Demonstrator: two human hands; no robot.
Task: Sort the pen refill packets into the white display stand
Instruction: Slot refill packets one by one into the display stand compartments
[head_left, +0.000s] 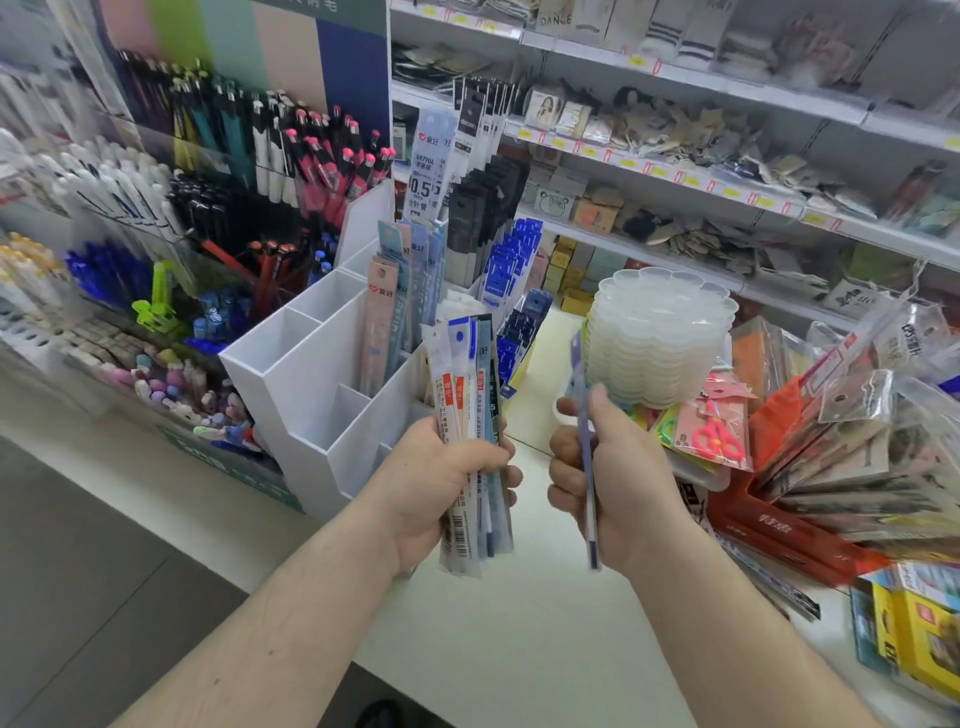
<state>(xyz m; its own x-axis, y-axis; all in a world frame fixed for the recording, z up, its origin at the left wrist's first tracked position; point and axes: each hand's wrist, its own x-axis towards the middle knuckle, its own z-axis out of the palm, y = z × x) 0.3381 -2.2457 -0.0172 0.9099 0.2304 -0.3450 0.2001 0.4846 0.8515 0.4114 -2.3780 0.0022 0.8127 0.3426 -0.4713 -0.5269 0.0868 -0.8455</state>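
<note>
One packet (586, 457) is being pinched in right hand (608, 483), mid-sort; left hand (441, 483) is gripping the bundle (470, 415). Next: matching slot in white display stand (311, 374), just left of bundle.

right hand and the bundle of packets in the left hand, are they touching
Apart. The head view shows bare counter between the right hand, which pinches a single packet, and the bundle gripped by the left hand.
</note>
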